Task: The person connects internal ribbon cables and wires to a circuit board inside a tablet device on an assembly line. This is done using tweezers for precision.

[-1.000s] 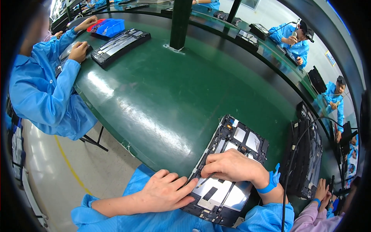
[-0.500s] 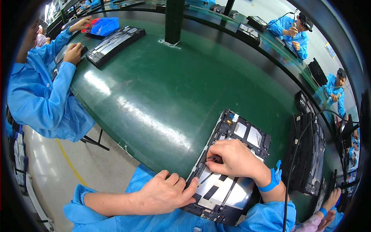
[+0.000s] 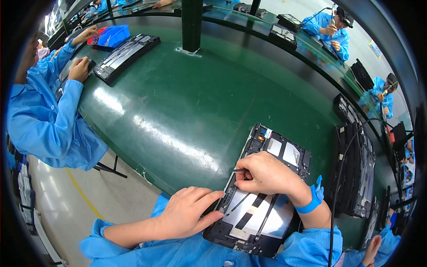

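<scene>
An opened tablet (image 3: pixel 266 219) with a black frame, silver panels and dark ribbon strips lies slanted at the table's near edge. My right hand (image 3: pixel 271 174), with a blue band at the wrist, is bent over the tablet's left side. Between its thumb and fingers is pinched a thin dark tool (image 3: pixel 239 170), whose end sticks out to the left; the rest is hidden by the hand. My left hand (image 3: pixel 189 209) rests against the tablet's lower left edge, thumb and index finger spread apart with their tips touching the frame.
Stacked black device frames (image 3: pixel 356 173) stand at the right, with a black cable (image 3: pixel 340 178) hanging before them. Far left, a co-worker (image 3: pixel 49 107) sits near another opened device (image 3: pixel 126 58) and a blue bin (image 3: pixel 114 35). A dark post (image 3: pixel 191 26) rises at the back.
My left thumb has drawn back from the tablet's face toward its edge, and the left fingers have straightened. My right hand has turned slightly, and the dark tool's end now shows at its left.
</scene>
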`<state>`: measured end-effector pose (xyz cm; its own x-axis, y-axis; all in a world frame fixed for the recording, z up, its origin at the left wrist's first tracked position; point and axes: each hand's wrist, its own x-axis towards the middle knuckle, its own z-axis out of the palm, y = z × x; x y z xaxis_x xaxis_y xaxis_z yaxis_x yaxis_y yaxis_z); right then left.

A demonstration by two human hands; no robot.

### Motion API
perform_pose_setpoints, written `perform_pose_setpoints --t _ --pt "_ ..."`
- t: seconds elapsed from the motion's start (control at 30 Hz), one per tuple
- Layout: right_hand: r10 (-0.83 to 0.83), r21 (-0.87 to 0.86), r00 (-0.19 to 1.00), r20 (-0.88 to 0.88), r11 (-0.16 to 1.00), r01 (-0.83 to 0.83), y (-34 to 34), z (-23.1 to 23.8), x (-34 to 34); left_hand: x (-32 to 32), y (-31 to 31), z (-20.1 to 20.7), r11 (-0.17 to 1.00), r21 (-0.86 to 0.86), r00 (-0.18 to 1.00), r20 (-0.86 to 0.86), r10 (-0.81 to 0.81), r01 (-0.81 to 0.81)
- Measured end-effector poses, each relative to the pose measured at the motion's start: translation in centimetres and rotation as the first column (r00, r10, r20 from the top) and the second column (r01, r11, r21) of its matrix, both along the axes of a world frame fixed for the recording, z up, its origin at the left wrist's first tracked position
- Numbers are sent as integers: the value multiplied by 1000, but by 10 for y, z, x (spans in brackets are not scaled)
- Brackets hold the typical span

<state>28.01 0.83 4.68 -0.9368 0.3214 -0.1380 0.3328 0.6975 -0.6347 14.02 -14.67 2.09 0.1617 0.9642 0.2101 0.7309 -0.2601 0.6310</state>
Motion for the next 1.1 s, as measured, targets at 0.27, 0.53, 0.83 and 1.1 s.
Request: perform_pose_setpoints --t 0.27,0.53,0.83,1.1 --pt "-4 -23 1000 -16 1000 4 1 -3 1 16 3 8 999 22 979 -203 -31 36" --pt "-11 -37 1000 0 999 11 3 -2 2 26 5 14 998 -4 857 -513 -57 64" --pt "92 -152 996 20 984 -88 20 3 3 24 7 8 995 28 877 -475 -70 95" --pt "112 -141 994 0 984 -111 20 1 4 21 9 9 995 4 889 -449 -86 98"
